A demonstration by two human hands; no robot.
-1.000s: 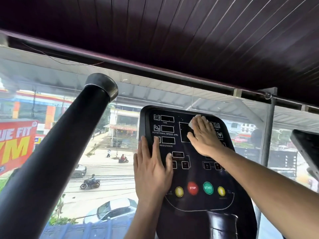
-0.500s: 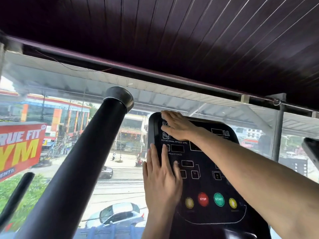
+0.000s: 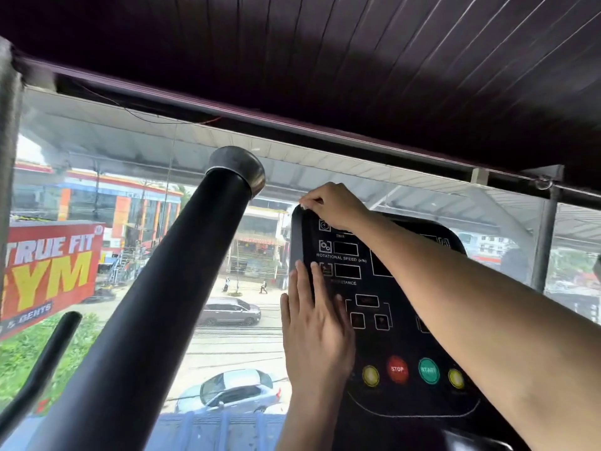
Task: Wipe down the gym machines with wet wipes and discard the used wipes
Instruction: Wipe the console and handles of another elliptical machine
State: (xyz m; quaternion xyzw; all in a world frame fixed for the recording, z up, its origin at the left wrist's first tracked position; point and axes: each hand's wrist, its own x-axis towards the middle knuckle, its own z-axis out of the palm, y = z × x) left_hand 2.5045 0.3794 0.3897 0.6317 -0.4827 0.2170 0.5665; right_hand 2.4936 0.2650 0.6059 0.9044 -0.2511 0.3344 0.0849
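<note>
The right hand (image 3: 335,206) curls over the top left corner of the console (image 3: 400,336), fingers pinching a white wipe (image 3: 303,206) (only a sliver shows) against that edge. The left hand (image 3: 317,333) lies flat, fingers straight, on the console's left side, below the right hand. A black handlebar (image 3: 156,307) rises left of the console.

Glossy black plastic console (image 3: 403,323), matt black handlebar (image 3: 156,304) with dull metal cap (image 3: 239,164).
</note>
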